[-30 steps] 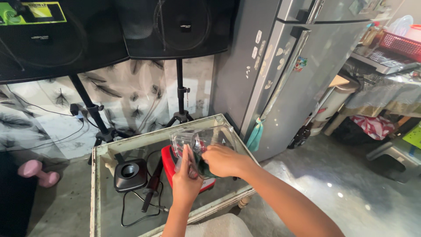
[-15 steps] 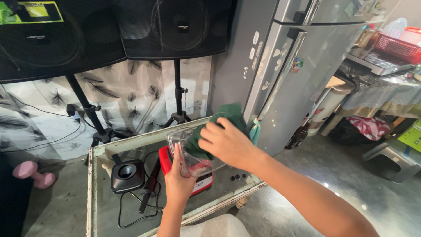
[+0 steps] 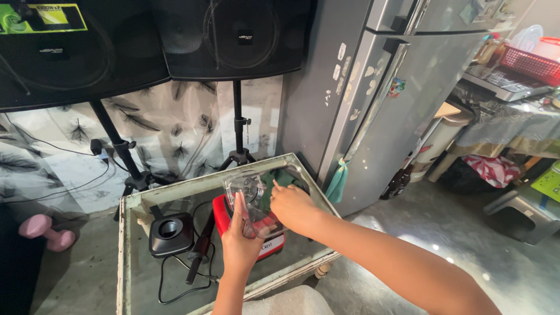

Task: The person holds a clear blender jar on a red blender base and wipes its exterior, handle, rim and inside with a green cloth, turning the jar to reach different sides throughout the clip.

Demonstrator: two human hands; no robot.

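Both hands [image 3: 240, 245] [image 3: 293, 207] hold clear jar [image 3: 248, 195], green cloth [image 3: 280, 178]

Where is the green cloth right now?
In the head view, the green cloth is near the middle, under the right hand and against the clear jug that the left hand holds.

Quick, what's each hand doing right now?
Left hand: closed around the clear plastic blender jar.
Right hand: closed on a dark green cloth pushed into the jar.
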